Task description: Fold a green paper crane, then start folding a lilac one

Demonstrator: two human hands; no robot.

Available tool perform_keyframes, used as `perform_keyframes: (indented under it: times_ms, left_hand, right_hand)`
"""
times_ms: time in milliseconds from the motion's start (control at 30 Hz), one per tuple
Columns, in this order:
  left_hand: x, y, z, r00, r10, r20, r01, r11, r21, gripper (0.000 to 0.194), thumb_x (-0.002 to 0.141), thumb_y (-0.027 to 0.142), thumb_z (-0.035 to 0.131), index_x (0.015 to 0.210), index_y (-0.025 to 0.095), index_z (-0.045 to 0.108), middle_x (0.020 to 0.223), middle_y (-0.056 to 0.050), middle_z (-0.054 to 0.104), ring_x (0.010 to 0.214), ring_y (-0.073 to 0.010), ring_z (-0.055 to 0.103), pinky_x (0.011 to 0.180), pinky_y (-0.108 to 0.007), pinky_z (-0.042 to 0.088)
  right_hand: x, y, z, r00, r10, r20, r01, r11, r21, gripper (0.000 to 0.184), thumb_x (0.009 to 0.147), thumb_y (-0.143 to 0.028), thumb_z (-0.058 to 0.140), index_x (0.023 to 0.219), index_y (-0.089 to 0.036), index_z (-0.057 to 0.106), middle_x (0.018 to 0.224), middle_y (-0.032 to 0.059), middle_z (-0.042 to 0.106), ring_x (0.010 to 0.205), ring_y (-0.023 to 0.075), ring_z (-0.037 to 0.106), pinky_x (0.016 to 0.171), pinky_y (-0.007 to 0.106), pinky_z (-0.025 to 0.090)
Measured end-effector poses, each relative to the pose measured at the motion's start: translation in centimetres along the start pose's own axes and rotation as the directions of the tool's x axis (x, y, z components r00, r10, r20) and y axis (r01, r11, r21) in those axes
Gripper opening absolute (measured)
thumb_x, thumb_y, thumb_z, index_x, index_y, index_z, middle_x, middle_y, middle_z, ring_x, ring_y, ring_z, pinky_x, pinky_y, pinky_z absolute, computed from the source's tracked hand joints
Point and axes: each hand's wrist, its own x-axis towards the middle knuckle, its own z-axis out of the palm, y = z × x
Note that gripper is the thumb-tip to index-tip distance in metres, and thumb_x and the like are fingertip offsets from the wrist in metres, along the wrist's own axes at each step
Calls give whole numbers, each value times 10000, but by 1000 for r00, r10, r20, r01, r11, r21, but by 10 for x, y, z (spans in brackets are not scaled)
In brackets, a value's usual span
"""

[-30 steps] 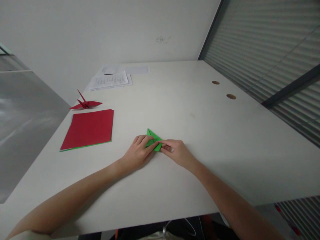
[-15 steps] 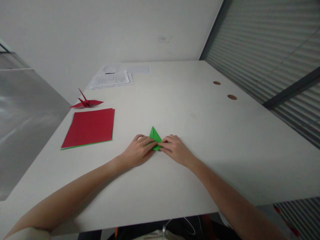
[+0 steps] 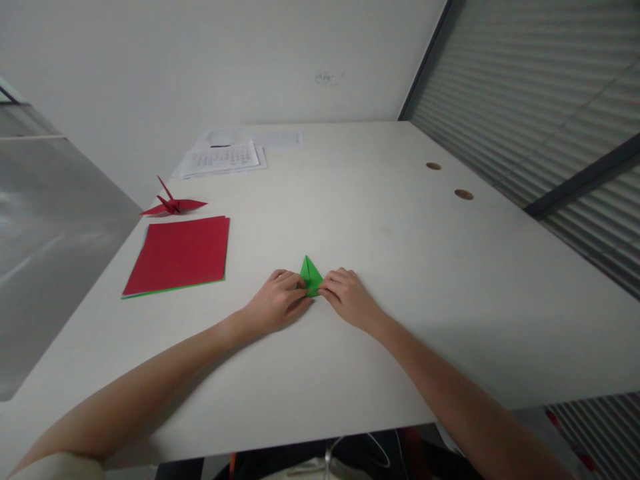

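Note:
A small piece of folded green origami paper lies on the white table, its pointed tip facing away from me and a crease line running down from the tip. My left hand grips its left side, fingers closed over the edge. On the opposite side, my right hand pinches the lower right corner between thumb and fingers. The paper's lower left part is hidden under my left fingers.
To the left sits a stack of square paper, red on top with green showing beneath. Behind it stands a red origami crane. Written sheets lie at the far left, and two round holes pierce the table's right side.
My fingers have drawn apart toward the two sides of the green paper, uncovering more of its middle. The crane and the paper stack have not moved.

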Motion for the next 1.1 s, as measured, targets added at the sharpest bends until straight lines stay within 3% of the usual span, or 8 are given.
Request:
perform_keyframes:
  times_ms: [100,267,433,600,900,1100]
  left_hand:
    - [0,-6,0,998,-45,-36,42,997,-67,176,923,267,536,1001,193,675,846,-52,700,818,-175,646,944,-410,425]
    - [-5,-17,2,996,-59,-67,47,986,-160,356,911,256,564,1264,222,533,822,3,733,760,-145,687,1040,-434,396]
    - [-10,-20,5,995,-26,-94,9,984,-180,334,911,237,558,1245,222,556,922,-36,740,932,-185,682,923,-378,493]
    - [-4,-15,4,992,-31,-120,14,990,-141,304,890,248,595,1188,190,584,783,-21,702,818,-190,651,934,-414,447]
    - [2,-11,11,971,-234,-46,213,938,-275,401,851,250,629,1246,216,568,830,-16,696,882,-209,615,912,-392,390]
    - [5,-6,11,933,-360,-2,352,913,-204,325,862,265,608,1183,214,614,861,-20,716,918,-219,609,907,-403,351]
  right_hand:
    - [2,-3,5,995,96,-1,-96,995,-6,197,966,-253,502,883,-184,667,887,59,659,880,203,528,801,347,357]
    - [1,-4,10,973,218,-80,-222,974,-45,209,945,-326,537,841,-198,666,901,72,637,900,231,508,819,382,363]
    - [-2,-4,11,959,237,-158,-249,966,-67,231,928,-374,556,807,-213,670,950,93,596,918,252,496,815,411,378]
    - [-2,-7,11,948,273,-161,-289,954,-85,233,912,-385,577,798,-205,671,998,107,574,936,264,480,811,423,379]
    - [-1,-8,12,940,303,-157,-324,936,-135,274,933,-404,537,813,-203,679,1000,110,575,954,267,468,828,417,368]
    - [3,-13,11,925,349,-151,-374,907,-194,307,934,-428,533,808,-199,694,1017,104,586,966,262,467,824,400,356]
